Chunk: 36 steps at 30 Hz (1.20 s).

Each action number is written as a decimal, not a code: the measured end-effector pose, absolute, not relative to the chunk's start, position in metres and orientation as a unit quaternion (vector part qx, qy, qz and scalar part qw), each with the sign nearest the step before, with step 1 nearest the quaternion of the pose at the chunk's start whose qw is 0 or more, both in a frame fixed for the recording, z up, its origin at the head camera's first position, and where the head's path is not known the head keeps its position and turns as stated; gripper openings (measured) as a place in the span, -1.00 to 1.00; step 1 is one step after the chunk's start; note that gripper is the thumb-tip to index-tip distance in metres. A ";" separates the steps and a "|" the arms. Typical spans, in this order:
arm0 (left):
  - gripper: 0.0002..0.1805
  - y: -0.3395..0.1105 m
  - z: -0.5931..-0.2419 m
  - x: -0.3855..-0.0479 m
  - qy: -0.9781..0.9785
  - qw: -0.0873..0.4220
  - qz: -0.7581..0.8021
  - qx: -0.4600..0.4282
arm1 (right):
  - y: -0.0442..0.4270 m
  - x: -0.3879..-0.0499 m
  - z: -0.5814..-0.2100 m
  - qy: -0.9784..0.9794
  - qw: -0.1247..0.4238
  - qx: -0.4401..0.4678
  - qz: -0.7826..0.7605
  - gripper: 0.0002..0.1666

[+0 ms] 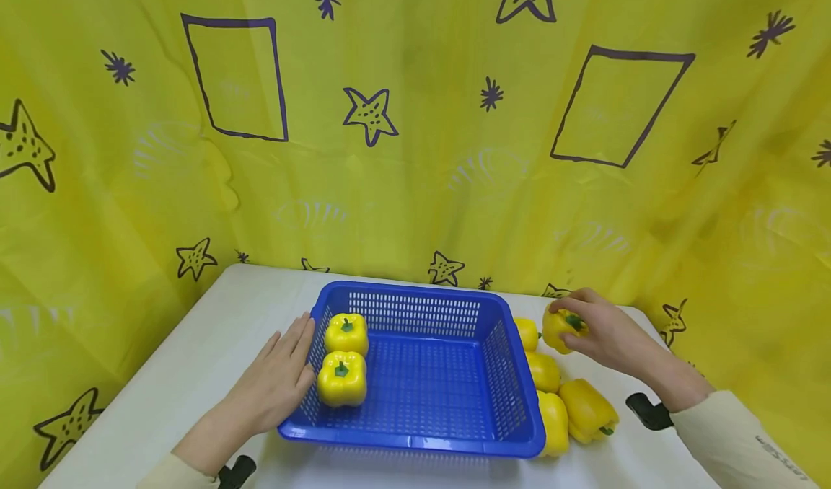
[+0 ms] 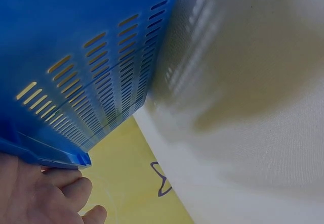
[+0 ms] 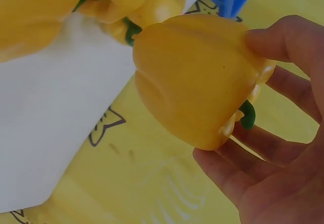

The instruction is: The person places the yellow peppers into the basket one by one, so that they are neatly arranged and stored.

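In my right hand (image 1: 600, 330) I hold a yellow bell pepper (image 3: 195, 77) with a green stem, thumb on one side and fingers on the other. It is beyond the right side of a blue plastic basket (image 1: 415, 442). My left hand (image 1: 282, 373) lies with fairly straight fingers against the basket's left rim; the left wrist view shows its fingers (image 2: 76, 191) beneath that rim. Inside the basket, two yellow bell peppers stand stem up along the left wall, a far one (image 1: 346, 335) and a near one (image 1: 342, 379).
Several more yellow bell peppers lie by the basket's right wall, among them one on its side (image 1: 587, 411) and one close to the rim (image 1: 553, 424). The white table (image 1: 214, 330) meets a yellow curtain (image 1: 415, 186) with drawn stars at the back and sides.
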<state>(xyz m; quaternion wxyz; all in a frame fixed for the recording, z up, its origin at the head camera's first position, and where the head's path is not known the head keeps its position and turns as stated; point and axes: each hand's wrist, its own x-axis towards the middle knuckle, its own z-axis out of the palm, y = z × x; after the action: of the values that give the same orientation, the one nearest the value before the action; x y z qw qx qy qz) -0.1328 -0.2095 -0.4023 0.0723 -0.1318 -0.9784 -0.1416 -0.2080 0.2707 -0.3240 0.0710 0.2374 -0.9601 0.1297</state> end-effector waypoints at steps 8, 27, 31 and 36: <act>-0.31 -0.209 -0.400 -0.133 -0.979 0.067 -0.140 -0.130 | 0.258 -0.204 -0.313 -0.955 0.083 0.252 0.129 -0.65; -0.31 -0.211 -0.401 -0.135 -0.981 0.068 -0.137 -0.123 | 0.217 -0.206 -0.298 -0.942 0.093 0.286 0.148 -0.63; -0.31 -0.211 -0.400 -0.135 -0.980 0.065 -0.141 -0.125 | 0.206 -0.207 -0.298 -0.940 0.087 0.292 0.152 -0.63; -0.31 -0.210 -0.400 -0.134 -0.979 0.066 -0.143 -0.128 | 0.196 -0.209 -0.299 -0.939 0.081 0.299 0.149 -0.63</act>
<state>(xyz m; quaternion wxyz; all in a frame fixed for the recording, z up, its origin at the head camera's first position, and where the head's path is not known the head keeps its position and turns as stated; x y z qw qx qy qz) -0.1343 -0.2096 -0.4001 0.0655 -0.1279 -0.9792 -0.1430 -0.2094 0.1961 -0.2992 0.0808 0.2985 -0.9393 0.1487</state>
